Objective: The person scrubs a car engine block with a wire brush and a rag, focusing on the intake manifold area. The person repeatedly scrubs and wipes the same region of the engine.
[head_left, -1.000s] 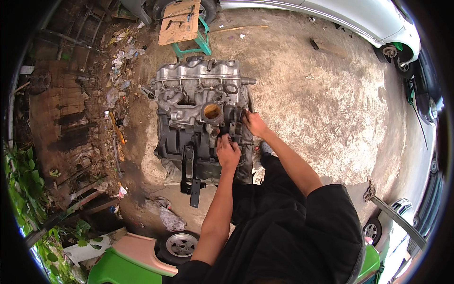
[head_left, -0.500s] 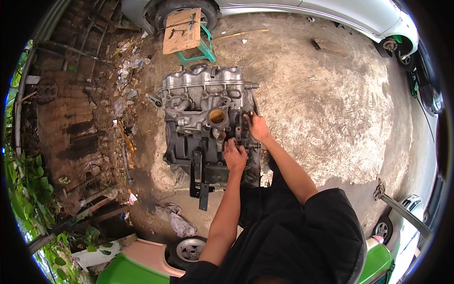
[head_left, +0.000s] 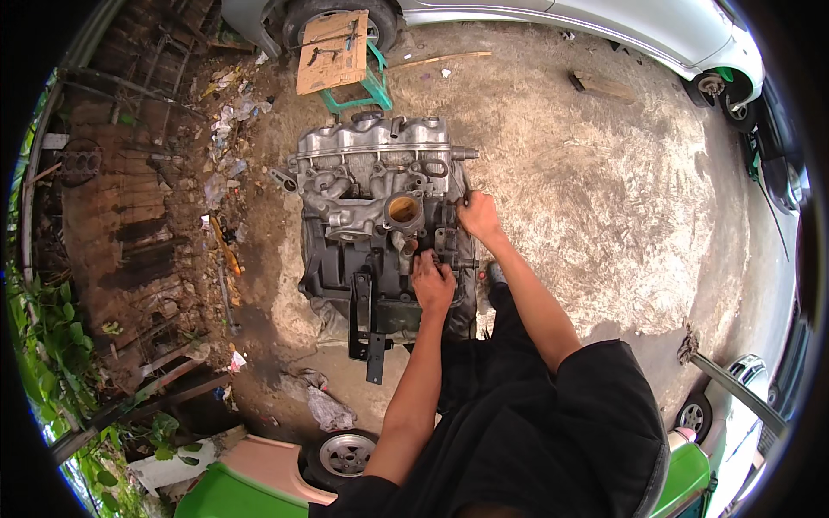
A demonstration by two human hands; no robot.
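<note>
A grey metal car engine (head_left: 371, 160) rests on the ground in front of me, with a ribbed cover at its far end. My left hand (head_left: 433, 281) reaches onto its near right part, beside the round manifold opening (head_left: 403, 210). The fingers there are bent inward, and what they grip is hidden. At the engine's right side my right hand (head_left: 479, 216) has its fingers closed against the edge; whatever lies between them is too small to make out. A black metal bracket (head_left: 363, 315) sticks out from the engine toward me.
Beyond the engine stands a green stool (head_left: 373, 86) with a cardboard sheet (head_left: 332, 53) holding small tools. A silver car (head_left: 553, 13) lines the far side. Litter (head_left: 229, 147) runs along the left, and a loose wheel (head_left: 345, 453) lies near me at the lower left.
My right hand has shifted slightly right and closed its fingers more at the engine's edge. My left hand stays at nearly the same spot. The view has moved a little.
</note>
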